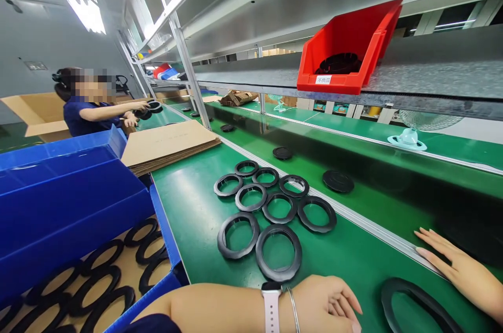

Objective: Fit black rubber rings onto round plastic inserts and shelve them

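Observation:
Several black rubber rings [275,207] lie in a cluster on the green worktable [188,202] in front of me. My left hand [330,304], with a white watch and a bracelet on its wrist, rests on the table at the bottom edge. Its fingers are curled under and nothing shows in them. The nearest ring [278,253] lies just beyond it. My right hand [459,270] lies flat with fingers stretched out over the metal rail beside the conveyor. A larger black ring [416,299] lies on the table just left of that hand, not gripped.
A blue crate [58,202] at left holds more black rings on brown card. Flat cardboard sheets [168,144] are stacked behind it. Black discs [338,181] ride the green conveyor. A red bin [346,55] sits on the shelf above. Another person [90,107] works at the far left.

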{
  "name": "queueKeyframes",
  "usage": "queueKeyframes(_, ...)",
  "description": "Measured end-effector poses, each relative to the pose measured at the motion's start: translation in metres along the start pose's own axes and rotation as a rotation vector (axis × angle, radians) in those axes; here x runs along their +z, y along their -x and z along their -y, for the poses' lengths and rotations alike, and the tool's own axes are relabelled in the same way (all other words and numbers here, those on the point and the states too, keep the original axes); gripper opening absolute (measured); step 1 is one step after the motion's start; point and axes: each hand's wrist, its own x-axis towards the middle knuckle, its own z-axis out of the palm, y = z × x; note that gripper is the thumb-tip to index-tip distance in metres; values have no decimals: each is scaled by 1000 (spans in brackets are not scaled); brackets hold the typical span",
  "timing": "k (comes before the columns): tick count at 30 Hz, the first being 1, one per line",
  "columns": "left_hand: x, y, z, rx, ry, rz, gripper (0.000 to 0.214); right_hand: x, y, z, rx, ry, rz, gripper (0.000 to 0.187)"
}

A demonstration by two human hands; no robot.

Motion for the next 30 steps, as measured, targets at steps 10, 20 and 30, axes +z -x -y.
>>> queueKeyframes(10, 0, 2, -3, 21, -57, 13, 46, -4, 0, 4, 45, -80, 109, 86)
queueKeyframes(20, -4, -11, 14, 11, -36, 75, 81, 16, -2, -29, -36, -121, 26, 66)
queueKeyframes(30, -7, -15, 23, 15, -52, 104, 83, -4, 0, -5, -40, -39, -172, 47)
